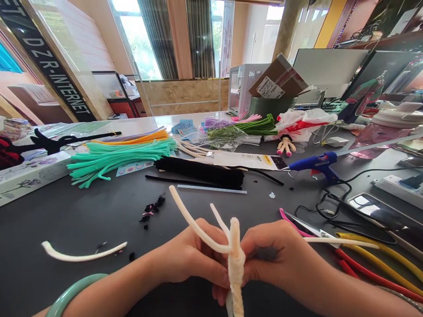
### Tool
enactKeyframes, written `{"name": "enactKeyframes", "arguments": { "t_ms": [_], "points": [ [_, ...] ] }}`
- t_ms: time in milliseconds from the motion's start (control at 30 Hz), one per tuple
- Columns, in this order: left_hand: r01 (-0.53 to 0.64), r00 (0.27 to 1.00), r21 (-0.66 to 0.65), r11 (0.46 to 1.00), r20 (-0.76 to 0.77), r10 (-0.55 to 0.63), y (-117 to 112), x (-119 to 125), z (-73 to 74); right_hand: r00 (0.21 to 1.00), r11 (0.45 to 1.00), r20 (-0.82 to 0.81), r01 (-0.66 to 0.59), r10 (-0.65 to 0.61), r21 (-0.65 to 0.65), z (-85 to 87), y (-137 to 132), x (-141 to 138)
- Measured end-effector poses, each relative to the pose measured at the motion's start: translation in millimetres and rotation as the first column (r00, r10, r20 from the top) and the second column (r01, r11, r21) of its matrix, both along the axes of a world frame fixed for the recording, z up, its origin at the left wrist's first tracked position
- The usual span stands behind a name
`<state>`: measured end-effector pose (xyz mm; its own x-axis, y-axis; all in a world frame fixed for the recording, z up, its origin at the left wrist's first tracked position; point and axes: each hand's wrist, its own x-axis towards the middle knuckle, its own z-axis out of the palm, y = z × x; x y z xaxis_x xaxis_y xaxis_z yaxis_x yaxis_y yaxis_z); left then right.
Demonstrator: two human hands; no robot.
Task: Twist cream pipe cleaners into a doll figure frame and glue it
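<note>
Between my two hands stands a bundle of cream pipe cleaners (235, 268), twisted thick around a core, with a looped tip at the top. Two loose ends stick up from it toward the upper left. My left hand (201, 251) pinches its left side, fingers closed. On the other side, my right hand (272, 251) presses thumb and fingers against the wrapped part. A thin cream stem (340, 241) juts out to the right from behind my right hand; whether that hand holds it is hidden. A short cream piece (82, 257) lies on the table at left.
Scissors (313, 226) and red-and-yellow-handled pliers (380, 264) lie at right, below a blue glue gun (313, 165) and its cable. Black pipe cleaners (201, 171), a glue stick (211, 189) and turquoise pipe cleaners (122, 158) lie ahead. Black scraps (153, 207) are scattered left.
</note>
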<state>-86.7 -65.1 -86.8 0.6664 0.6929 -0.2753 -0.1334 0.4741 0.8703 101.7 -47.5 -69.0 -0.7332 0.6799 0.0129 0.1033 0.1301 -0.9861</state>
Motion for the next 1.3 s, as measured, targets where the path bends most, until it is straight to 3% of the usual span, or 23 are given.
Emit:
{"name": "enactKeyframes", "arguments": {
  "t_ms": [167, 400, 600, 800, 1033, 1300],
  "points": [
    [-0.047, 0.999, -0.02, 0.999, -0.022, 0.046, -2, 5, 1.0, 0.999, 0.999, 0.024, -0.042, 0.042, -0.011, -5.1, 3, 2],
    [-0.065, 0.997, 0.017, 0.998, -0.029, 0.065, 0, 5, 1.9, 0.997, 0.995, 0.05, 0.049, -0.054, 0.091, -9.0, 4, 0],
    [-0.251, 0.968, 0.061, 0.966, 0.012, 0.251, 4, 9, 2.2, 0.986, 0.966, 0.038, 0.15, -0.161, 0.209, -3.9, 7, 0],
    [-0.365, 0.93, 0.104, 0.925, -0.002, 0.367, 7, 10, -3.8, 0.975, 0.938, 0.098, 0.161, -0.2, 0.308, -5.0, 7, 2],
    [-0.416, 0.907, 0.118, 0.902, -0.013, 0.421, 3, 11, -2.2, 0.959, 0.882, 0.114, 0.186, -0.258, 0.433, -4.5, 6, 4],
    [-0.423, 0.901, 0.169, 0.89, -0.026, 0.433, -4, 17, 5.4, 0.935, 0.771, 0.084, 0.231, -0.345, 0.593, -3.9, 6, 2]
  ]
}}
